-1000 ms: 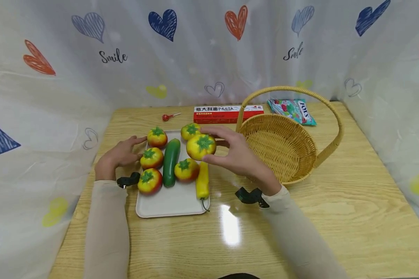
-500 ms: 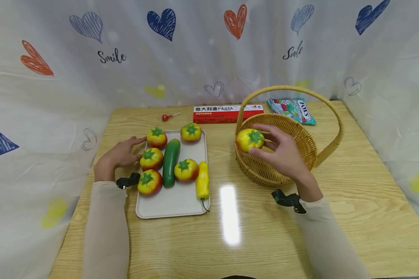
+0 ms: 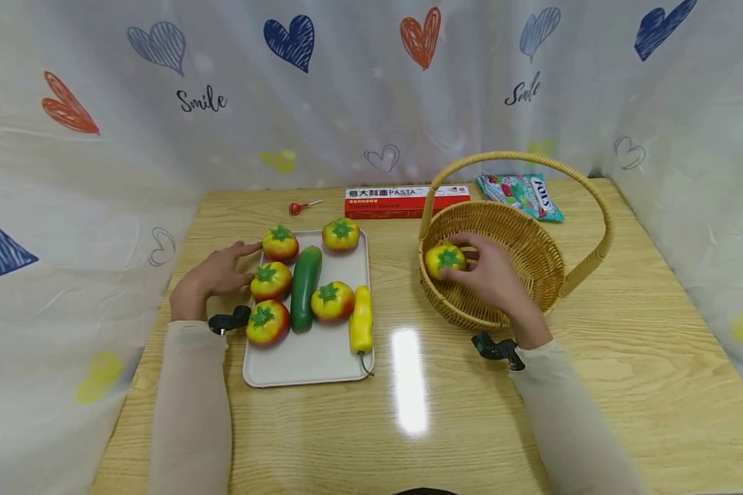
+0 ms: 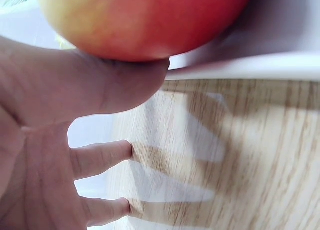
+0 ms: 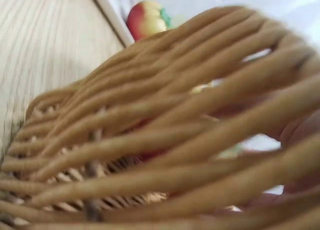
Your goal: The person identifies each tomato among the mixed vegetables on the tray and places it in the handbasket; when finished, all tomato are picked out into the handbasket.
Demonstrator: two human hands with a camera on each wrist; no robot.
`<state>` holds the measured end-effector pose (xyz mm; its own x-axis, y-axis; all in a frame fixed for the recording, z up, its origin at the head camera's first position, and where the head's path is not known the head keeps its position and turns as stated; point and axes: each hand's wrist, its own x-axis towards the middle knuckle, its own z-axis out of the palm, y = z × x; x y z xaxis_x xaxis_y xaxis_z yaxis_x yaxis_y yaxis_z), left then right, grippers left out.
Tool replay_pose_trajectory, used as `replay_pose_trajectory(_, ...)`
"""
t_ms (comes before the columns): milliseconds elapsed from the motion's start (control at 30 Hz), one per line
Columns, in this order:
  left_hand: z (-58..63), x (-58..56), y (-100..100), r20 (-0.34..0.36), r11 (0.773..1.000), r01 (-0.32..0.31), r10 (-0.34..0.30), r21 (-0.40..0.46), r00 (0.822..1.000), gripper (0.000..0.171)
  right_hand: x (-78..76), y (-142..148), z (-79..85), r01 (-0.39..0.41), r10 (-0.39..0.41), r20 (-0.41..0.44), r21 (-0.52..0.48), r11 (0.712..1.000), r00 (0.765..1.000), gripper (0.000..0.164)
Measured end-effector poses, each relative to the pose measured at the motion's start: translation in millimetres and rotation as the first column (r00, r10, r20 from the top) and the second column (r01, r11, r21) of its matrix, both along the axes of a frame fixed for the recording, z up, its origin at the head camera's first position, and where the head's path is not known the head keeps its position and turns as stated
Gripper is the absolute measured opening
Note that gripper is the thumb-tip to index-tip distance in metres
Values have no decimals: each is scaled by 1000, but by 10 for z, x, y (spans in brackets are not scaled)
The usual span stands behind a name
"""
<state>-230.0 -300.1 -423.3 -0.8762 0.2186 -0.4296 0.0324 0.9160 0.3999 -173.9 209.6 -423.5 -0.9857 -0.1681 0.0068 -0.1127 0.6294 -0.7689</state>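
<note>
inside the basket, right hand fingers curl round a tomato; left hand fingers lie straight.

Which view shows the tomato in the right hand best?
The head view: the tomato, held by the right hand, sits whole inside the wicker basket. The right wrist view shows mostly blurred weave; the left wrist view misses it.

In the right wrist view the blurred wicker basket fills the frame and hides the right hand and what it holds. In the left wrist view a red-yellow tomato is cut off by the top edge, and the left hand by the left edge.
</note>
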Motion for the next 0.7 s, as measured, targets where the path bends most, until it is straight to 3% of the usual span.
replay_pose_trajectory(233,4,-2,-7,2,1000,-10,10,8,1000,79,48,44,48,-11,12,-18,58,998,1000,71)
replay_pose_trajectory(400,13,5,3,1,1000,-19,19,10,1000,78,147,19,208,-21,23,-118,13,1000,993,69)
replay_pose_trajectory(567,35,15,10,3,1000,-19,19,10,1000,78,220,-90,364,-160,144,-189,-72,984,971,69)
replay_pose_trajectory(700,43,18,15,3,1000,-19,19,12,1000,78,247,-251,464,-325,295,-160,-215,921,942,67)
